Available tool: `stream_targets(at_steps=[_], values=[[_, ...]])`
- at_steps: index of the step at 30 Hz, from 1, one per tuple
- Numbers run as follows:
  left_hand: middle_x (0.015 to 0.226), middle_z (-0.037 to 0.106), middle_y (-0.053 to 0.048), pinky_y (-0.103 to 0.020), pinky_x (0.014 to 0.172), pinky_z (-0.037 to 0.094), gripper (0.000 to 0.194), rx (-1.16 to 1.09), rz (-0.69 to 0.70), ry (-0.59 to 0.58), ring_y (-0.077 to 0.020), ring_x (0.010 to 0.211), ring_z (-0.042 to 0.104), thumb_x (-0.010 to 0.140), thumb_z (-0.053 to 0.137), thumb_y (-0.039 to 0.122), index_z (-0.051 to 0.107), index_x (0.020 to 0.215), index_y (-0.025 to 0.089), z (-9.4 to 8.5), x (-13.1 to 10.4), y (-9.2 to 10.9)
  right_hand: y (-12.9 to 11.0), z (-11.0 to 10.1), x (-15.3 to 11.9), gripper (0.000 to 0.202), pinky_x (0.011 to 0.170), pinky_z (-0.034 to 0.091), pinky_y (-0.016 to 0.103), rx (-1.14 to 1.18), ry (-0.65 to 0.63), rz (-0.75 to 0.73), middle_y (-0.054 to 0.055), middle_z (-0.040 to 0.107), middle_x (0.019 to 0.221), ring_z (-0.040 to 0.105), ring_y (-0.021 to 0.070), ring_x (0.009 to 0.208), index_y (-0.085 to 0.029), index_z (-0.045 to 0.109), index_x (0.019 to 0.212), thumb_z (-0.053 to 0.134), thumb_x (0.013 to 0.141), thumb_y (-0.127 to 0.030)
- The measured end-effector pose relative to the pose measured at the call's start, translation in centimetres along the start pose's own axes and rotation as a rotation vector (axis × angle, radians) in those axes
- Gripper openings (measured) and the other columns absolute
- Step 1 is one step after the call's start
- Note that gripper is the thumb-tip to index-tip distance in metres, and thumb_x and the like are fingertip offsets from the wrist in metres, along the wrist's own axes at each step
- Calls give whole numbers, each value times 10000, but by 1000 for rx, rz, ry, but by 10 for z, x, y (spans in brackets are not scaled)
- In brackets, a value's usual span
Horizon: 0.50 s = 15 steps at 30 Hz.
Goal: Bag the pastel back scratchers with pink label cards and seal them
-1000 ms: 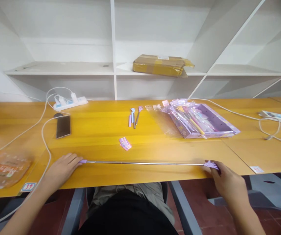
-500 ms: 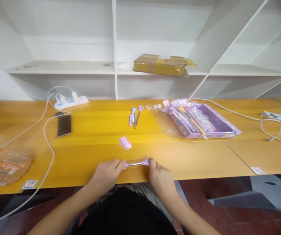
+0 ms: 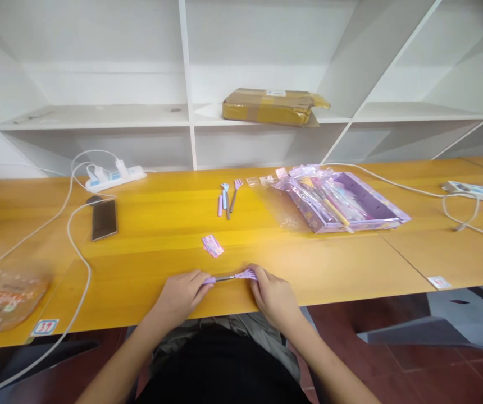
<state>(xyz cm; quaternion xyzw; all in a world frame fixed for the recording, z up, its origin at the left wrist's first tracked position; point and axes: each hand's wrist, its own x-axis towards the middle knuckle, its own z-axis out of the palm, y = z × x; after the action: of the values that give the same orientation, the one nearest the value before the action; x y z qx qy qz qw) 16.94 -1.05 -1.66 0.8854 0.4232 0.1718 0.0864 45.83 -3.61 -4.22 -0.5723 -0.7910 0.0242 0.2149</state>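
A purple back scratcher with a thin metal shaft lies level between my hands, near the table's front edge. My left hand is closed round its purple handle. On the other end, my right hand pinches the claw-shaped head, whose tines partly show. Just beyond lie small pink printed cards. Farther back is a group of parts: a blue claw head on a shaft, a purple claw head on a shaft, a purple handle and a blue handle.
A purple box with wrapped back scratchers stands at right. Left are a phone, a power strip, a trailing white cable and an orange plastic bag. A taped carton sits on the shelf behind.
My right hand has shifted slightly on the claw head, and more of its tines now show. More of the purple handle shows at my left hand. The whole view has shifted a little.
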Motion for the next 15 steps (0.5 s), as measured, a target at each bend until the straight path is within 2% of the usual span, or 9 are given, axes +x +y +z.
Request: stream_targets(at_steps=[4, 10, 15], values=[[1006, 796, -20, -280, 764, 521, 318, -16, 0, -8, -171, 890, 755, 1162, 446, 403, 711, 1132, 231, -2, 0, 0, 0, -1, 1, 266, 669, 480, 301, -5, 0, 6, 68, 826, 1031, 766, 211, 754, -189, 601, 1257, 438, 1049, -162], [1011, 796, -29, -280, 756, 526, 319, -28, 11, 3, -169, 878, 748, 1157, 450, 397, 723, 1134, 234, -1, 1, -2, 2, -4, 3, 202, 665, 486, 294, -9, -28, -38, 72, 826, 1078, 775, 210, 766, -203, 606, 1257, 481, 1110, -261], [931, 763, -24, -275, 704, 489, 382, 42, 4, -12, -165, 819, 711, 1171, 397, 417, 714, 1063, 232, 5, 0, -4, 5, -6, 2, 243, 666, 487, 298, -18, -68, -55, 75, 814, 1060, 765, 208, 762, -194, 600, 1284, 458, 1088, -171]])
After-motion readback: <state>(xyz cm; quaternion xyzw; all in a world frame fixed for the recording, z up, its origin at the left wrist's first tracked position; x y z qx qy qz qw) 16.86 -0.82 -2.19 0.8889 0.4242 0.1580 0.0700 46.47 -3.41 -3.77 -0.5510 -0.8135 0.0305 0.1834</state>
